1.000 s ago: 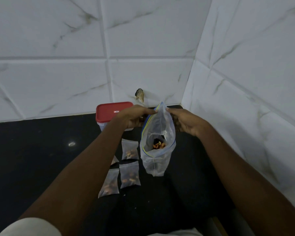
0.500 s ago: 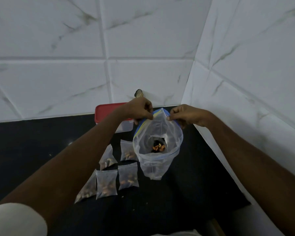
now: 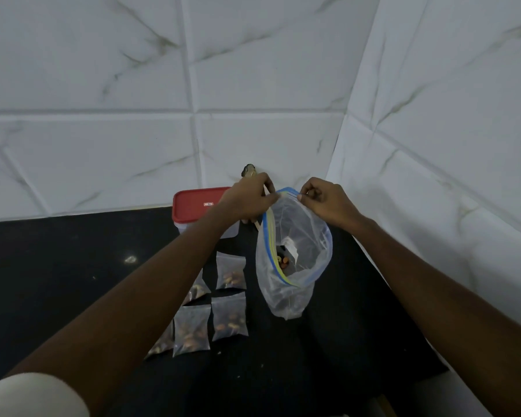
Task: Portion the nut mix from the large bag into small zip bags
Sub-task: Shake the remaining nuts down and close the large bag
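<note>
The large clear zip bag (image 3: 295,284) hangs above the black counter, its blue and yellow zip rim spread wide. A few nuts (image 3: 283,260) show at its bottom. My left hand (image 3: 248,200) pinches the rim's far left corner and my right hand (image 3: 322,203) pinches the far right part of the rim. Several small filled zip bags lie flat on the counter left of the big bag, one of them (image 3: 229,316) closest to it and another (image 3: 231,270) behind that; my left forearm covers part of the group.
A clear container with a red lid (image 3: 197,206) stands by the back wall behind my left hand. A small dark object (image 3: 248,170) juts from the wall behind it. Tiled walls meet at the corner on the right. The black counter (image 3: 57,281) extends left.
The big bag's mouth has gone from nearly flat to spread wide, and now tilts so the zip rim runs diagonally. Both hands kept their pinch on the rim and rose slightly.
</note>
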A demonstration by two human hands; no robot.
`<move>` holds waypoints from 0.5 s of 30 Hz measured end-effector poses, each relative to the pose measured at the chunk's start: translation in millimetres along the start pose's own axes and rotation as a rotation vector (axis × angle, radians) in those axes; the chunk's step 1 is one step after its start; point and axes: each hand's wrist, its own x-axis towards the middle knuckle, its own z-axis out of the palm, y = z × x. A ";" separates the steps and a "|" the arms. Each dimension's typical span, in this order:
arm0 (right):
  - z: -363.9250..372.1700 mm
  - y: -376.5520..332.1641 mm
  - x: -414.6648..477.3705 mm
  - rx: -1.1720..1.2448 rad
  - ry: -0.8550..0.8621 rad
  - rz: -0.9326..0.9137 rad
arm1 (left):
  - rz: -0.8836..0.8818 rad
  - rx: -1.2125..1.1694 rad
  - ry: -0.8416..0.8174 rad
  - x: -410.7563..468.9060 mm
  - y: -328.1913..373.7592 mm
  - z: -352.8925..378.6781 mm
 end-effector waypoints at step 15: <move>-6.7 -13.4 -3.5 0.186 -0.061 0.318 | -0.179 -0.198 0.102 -6.6 13.2 16.5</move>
